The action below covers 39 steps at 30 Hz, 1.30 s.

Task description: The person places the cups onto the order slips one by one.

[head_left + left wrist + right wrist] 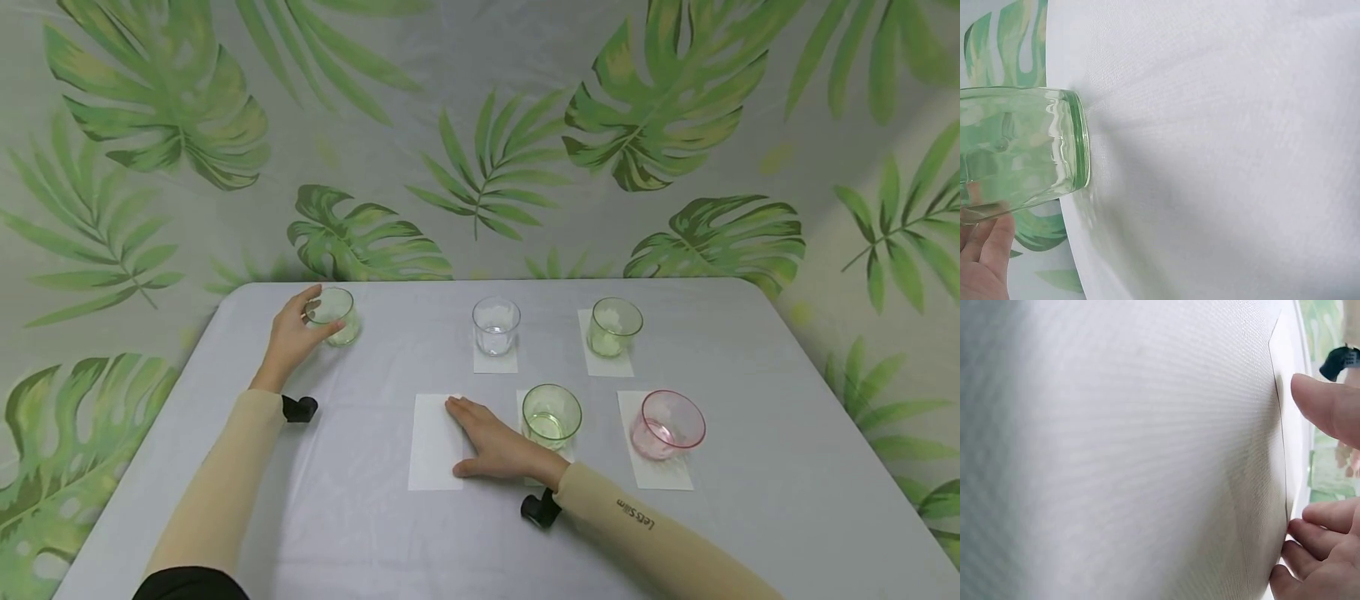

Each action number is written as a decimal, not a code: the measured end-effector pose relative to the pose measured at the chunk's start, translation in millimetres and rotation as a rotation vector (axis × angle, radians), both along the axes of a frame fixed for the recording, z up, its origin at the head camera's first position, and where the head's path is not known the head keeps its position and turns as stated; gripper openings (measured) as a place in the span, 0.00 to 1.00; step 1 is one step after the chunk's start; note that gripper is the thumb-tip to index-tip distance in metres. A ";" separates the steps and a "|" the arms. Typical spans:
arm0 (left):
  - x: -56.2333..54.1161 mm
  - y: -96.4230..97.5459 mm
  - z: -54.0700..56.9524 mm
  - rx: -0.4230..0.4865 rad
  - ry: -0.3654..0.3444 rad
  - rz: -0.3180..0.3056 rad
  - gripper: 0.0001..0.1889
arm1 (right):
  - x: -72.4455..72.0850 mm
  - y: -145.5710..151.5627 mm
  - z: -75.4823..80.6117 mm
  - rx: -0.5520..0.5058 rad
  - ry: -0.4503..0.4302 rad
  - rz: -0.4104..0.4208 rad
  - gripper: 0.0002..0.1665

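Note:
At the far left of the table, my left hand (pixel 291 340) grips a light green glass (pixel 346 323) around its sides, thumb on the near side and fingers on the far side. In the left wrist view, the green glass (pixel 1022 147) is close over the cloth, with the fingers (pixel 996 250) against its wall. My right hand (pixel 501 446) has its fingers extended and thumb apart, fingertips at the right part of a white paper sheet (pixel 431 454). No glass stands on that sheet. In the right wrist view, the fingers (pixel 1319 544) lie low along the paper's edge.
Beside my right wrist stands a green glass (pixel 552 417) on a sheet. Further right is a pink-rimmed glass (pixel 667 427). A clear glass (pixel 496 327) and another green glass (pixel 614 327) sit on sheets at the back. A leaf-patterned backdrop (pixel 487 167) borders the white table (pixel 337 517).

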<state>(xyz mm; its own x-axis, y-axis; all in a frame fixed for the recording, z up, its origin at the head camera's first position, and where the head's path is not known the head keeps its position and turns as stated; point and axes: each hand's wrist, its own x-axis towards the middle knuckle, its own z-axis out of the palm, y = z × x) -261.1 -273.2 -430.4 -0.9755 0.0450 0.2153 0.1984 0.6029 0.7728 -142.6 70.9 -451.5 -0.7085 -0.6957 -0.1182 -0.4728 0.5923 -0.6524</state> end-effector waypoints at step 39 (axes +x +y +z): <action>55.9 42.2 43.7 0.078 0.014 -0.239 0.38 | 0.9 -0.5 0.9 0.025 0.056 0.010 0.52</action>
<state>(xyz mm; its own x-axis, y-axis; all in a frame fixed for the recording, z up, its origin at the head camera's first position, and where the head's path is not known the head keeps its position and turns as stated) -205.1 -231.1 -386.7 -0.9358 0.2573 0.2409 0.3398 0.4764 0.8109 -141.7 70.4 -450.6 -0.7076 -0.7001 -0.0957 -0.5142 0.6031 -0.6097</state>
